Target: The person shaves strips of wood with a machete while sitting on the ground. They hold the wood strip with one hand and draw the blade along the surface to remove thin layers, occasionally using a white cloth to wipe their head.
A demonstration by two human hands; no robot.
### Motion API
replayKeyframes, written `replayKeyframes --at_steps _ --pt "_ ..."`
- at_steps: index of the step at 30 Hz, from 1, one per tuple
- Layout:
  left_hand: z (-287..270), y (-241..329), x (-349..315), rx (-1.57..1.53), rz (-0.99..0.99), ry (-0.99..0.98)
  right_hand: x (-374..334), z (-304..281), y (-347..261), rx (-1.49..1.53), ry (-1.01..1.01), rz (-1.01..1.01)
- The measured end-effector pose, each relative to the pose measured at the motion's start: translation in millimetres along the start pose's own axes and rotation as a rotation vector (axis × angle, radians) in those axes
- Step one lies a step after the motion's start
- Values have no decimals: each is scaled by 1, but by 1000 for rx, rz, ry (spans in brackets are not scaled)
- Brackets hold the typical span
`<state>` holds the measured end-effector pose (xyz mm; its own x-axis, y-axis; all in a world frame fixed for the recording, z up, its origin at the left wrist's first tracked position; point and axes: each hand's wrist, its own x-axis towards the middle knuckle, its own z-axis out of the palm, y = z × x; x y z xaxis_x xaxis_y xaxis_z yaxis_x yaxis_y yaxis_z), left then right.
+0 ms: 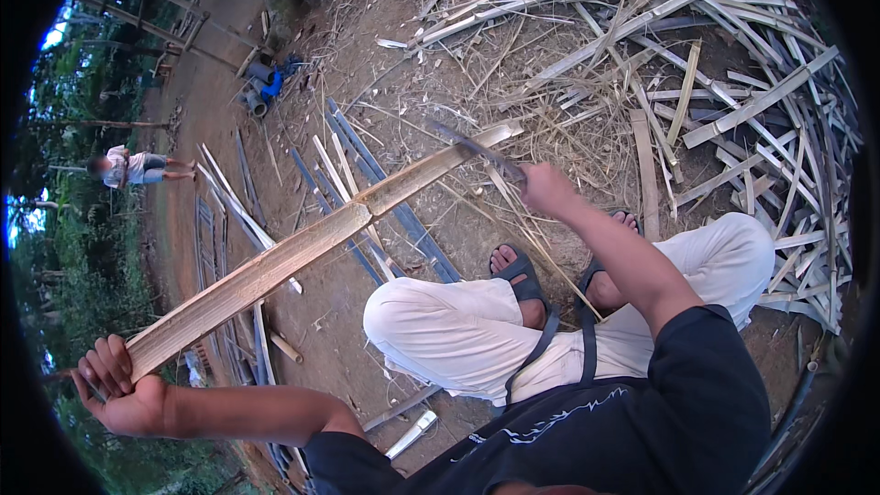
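Observation:
A long piece of split bamboo (266, 268) runs slantwise across the view, its hollow inner side showing. My left hand (126, 390) is closed round its near left end. A node crosses the bamboo near its middle. My right hand (548, 191) grips a knife (481, 148), whose dark blade lies across the bamboo close to the far right end. The handle is mostly hidden in my fist. Whether the blade's edge touches or cuts the bamboo, I cannot tell.
A heap of bamboo strips (770, 115) and shavings (568, 82) spreads to the right. Dark bamboo lengths (394, 192) lie on the dirt beyond my knees. Grey pipes (257, 101) lie by a blue object (273, 84) at the far left, where another person (137, 168) stands.

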<state>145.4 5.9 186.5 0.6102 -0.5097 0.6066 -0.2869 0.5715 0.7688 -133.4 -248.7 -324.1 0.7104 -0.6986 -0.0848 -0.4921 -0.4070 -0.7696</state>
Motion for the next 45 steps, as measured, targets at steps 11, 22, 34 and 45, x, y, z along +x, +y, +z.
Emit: replayKeyframes --at_steps 11,22,34,45 --pt "14 -4 -19 19 100 89 -9 6 -10 -33 75 -146" --pt "-6 4 -34 25 93 92 6 24 29 -111 -58 102" --pt "-9 13 -34 11 25 26 -30 18 71 23 -46 600" --pt "50 34 -78 -349 278 -278 -74 -44 39 645 563 777"
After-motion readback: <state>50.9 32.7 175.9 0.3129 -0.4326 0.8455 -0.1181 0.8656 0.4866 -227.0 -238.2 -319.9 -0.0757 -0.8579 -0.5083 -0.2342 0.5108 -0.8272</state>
